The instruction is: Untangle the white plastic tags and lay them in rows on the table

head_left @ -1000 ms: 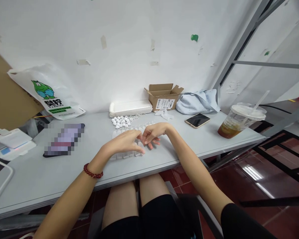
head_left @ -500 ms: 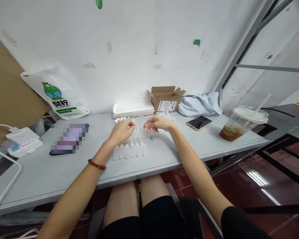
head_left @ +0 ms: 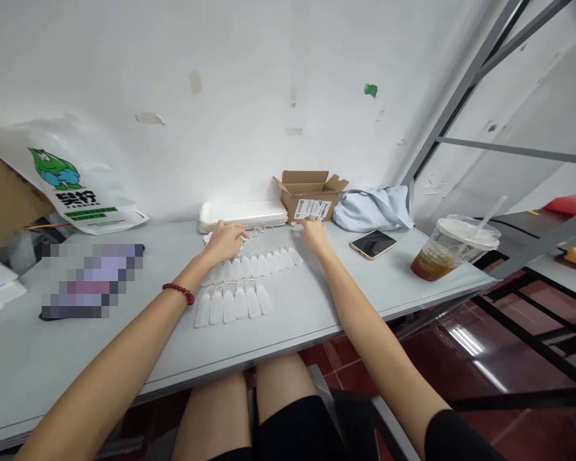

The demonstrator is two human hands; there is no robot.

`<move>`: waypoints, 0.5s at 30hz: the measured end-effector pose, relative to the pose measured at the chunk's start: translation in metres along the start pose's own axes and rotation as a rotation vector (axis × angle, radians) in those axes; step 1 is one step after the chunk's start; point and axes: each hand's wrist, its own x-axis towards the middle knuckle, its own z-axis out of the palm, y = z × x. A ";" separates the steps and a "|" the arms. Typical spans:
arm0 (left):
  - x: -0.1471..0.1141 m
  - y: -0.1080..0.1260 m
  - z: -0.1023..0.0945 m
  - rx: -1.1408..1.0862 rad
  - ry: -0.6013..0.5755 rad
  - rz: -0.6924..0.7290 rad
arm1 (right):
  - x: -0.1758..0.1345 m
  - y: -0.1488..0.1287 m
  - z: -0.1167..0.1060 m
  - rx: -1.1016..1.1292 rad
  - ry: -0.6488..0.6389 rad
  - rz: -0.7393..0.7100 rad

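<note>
My left hand (head_left: 226, 239) hovers at the back of the table over small white pieces (head_left: 207, 237) and white cords (head_left: 260, 232), its fingers loosely bent and apart, with nothing visible in them. My right hand (head_left: 313, 232) reaches to the front of the cardboard box (head_left: 312, 198), fingers forward and thumb apart, beside a small clear plastic scrap (head_left: 296, 225). In front of my hands lie two rows of frosted, tongue-shaped tags with cord loops: a longer back row (head_left: 254, 264) and a shorter front row (head_left: 229, 306).
A stack of white trays (head_left: 244, 212) stands against the wall. On the right are a light blue cloth bag (head_left: 372, 208), a phone (head_left: 373, 244) and a drink cup (head_left: 441, 253). A white plastic bag (head_left: 84, 166) and a blurred-out device (head_left: 96, 282) lie left.
Both hands have moved away from the back row of tags, the right one back toward the box, the left one over the cords. The view has shifted slightly right.
</note>
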 end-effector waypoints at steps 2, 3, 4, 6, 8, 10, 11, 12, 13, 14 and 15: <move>0.002 -0.001 0.004 -0.002 -0.031 -0.002 | 0.001 0.002 0.000 0.007 -0.017 -0.015; 0.002 -0.001 0.004 -0.002 -0.045 -0.001 | 0.002 0.003 0.001 0.014 -0.026 -0.025; 0.002 0.000 0.004 0.001 -0.056 -0.002 | 0.002 0.004 0.002 0.020 -0.036 -0.033; -0.001 0.003 0.003 0.018 -0.069 -0.015 | 0.002 0.004 0.003 0.031 -0.056 -0.041; -0.003 0.006 0.001 0.042 -0.072 -0.032 | 0.001 0.004 0.004 0.035 -0.069 -0.039; -0.005 0.010 -0.001 0.065 -0.075 -0.036 | 0.000 0.002 0.005 0.033 -0.073 -0.029; -0.006 0.011 -0.001 0.078 -0.075 -0.040 | 0.000 0.001 0.006 0.029 -0.069 -0.024; -0.007 0.013 -0.001 0.093 -0.072 -0.050 | 0.000 0.000 0.006 0.025 -0.063 -0.020; -0.008 0.014 -0.001 0.111 -0.069 -0.066 | 0.000 -0.001 0.007 0.022 -0.054 -0.017; -0.008 0.015 0.000 0.127 -0.067 -0.085 | 0.000 -0.002 0.007 0.020 -0.045 -0.016; -0.008 0.015 0.000 0.138 -0.067 -0.104 | 0.001 -0.002 0.008 0.019 -0.036 -0.018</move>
